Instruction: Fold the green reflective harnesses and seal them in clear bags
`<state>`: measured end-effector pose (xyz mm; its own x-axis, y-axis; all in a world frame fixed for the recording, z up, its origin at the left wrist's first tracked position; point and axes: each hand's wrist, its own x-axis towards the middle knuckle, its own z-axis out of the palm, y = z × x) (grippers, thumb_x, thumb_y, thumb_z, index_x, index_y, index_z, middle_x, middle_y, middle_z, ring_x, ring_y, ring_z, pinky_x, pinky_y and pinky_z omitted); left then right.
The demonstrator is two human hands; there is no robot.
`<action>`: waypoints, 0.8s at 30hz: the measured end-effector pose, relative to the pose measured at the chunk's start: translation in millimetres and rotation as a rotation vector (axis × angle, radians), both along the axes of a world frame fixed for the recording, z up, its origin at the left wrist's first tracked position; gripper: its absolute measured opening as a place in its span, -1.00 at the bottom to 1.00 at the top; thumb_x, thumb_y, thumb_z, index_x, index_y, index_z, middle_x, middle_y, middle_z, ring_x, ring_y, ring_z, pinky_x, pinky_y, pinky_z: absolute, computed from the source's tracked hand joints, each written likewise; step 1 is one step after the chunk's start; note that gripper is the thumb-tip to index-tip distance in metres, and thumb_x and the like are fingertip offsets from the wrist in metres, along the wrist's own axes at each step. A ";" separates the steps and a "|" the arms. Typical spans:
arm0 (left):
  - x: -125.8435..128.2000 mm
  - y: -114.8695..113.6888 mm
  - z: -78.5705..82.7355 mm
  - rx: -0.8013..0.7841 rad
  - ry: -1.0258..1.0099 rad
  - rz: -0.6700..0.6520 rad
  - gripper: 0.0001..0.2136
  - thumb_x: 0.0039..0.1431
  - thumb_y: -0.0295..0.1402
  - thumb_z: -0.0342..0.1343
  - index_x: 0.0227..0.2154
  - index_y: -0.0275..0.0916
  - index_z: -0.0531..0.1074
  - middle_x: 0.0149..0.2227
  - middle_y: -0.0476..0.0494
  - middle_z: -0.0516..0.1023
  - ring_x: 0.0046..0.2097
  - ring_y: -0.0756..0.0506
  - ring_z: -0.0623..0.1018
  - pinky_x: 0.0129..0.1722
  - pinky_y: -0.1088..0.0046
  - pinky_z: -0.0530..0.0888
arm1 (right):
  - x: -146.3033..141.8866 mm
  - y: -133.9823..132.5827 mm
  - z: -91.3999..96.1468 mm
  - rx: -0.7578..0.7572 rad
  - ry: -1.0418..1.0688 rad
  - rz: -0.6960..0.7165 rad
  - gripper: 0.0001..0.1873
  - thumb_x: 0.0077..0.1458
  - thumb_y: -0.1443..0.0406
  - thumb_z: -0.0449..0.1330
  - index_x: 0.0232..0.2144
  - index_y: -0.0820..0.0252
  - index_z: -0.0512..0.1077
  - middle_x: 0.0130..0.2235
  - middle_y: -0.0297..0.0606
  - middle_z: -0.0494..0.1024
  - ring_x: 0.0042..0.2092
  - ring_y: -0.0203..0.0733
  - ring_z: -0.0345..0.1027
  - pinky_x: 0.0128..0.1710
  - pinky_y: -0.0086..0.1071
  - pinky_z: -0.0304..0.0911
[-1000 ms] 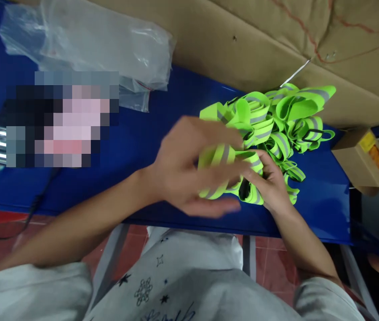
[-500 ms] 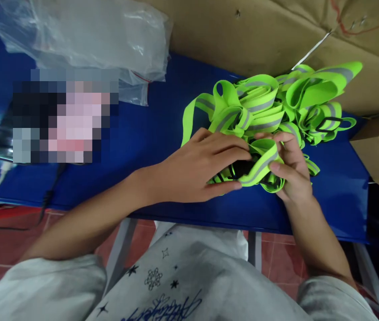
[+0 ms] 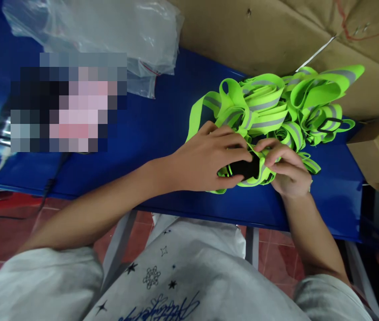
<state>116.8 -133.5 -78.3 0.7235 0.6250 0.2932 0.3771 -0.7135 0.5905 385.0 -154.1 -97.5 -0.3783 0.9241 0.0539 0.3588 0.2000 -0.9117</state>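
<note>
A neon-yellow reflective strap (image 3: 254,182) with a grey stripe and a black part (image 3: 245,169) is bunched between my hands, above the table's front half. My left hand (image 3: 216,156) grips its left side, thumb below and fingers above the black part. On the other side my right hand (image 3: 286,167) pinches a fold of the band between thumb and fingers. Just behind lies a heap of similar straps (image 3: 266,107), looped and coiled, with a black buckle (image 3: 330,125) at its right. My fingers hide part of the held strap.
Clear plastic bags (image 3: 125,31) lie at the back left of the blue table (image 3: 162,120). A phone-like device (image 3: 0,127) with a white cable sits left, beside a blurred-out patch. Brown cardboard (image 3: 223,31) stands behind the heap, and a small cardboard box (image 3: 376,151) stands right.
My right hand has turned over the strap, its fingers now curled onto the band's top edge. The band's front loop has been folded back, showing more black. The view has shifted slightly.
</note>
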 end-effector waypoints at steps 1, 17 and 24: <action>1.1 -0.8 -2.2 0.044 0.011 0.001 -0.70 0.33 -0.12 0.22 0.03 -0.09 0.54 0.14 -0.10 0.61 0.16 -0.28 0.52 0.19 0.04 0.33 | 1.0 0.0 0.0 0.023 -0.044 -0.006 -0.52 0.37 -0.03 -0.07 -0.41 0.11 0.38 0.02 -0.07 0.52 0.12 0.08 0.44 0.11 0.11 0.38; 10.6 -13.5 -16.0 0.583 0.210 0.079 -0.85 0.39 -0.28 0.12 -0.09 -0.20 0.48 -0.03 -0.13 0.62 0.10 -0.22 0.53 0.34 -0.09 0.30 | -16.1 -11.7 19.6 0.372 -0.148 0.150 -0.72 0.11 0.27 0.47 -0.29 0.09 0.41 0.12 -0.17 0.45 0.18 -0.02 0.41 0.17 -0.08 0.37; 3.5 -23.8 -16.0 0.434 0.217 0.126 -0.71 0.36 -0.12 0.24 -0.07 -0.24 0.49 0.04 -0.22 0.64 0.16 -0.28 0.54 0.25 -0.10 0.41 | -14.8 -25.9 23.5 0.437 -0.401 0.224 -0.59 0.25 0.30 0.32 0.10 0.09 0.35 0.30 -0.02 0.32 0.35 0.08 0.30 0.32 0.02 0.35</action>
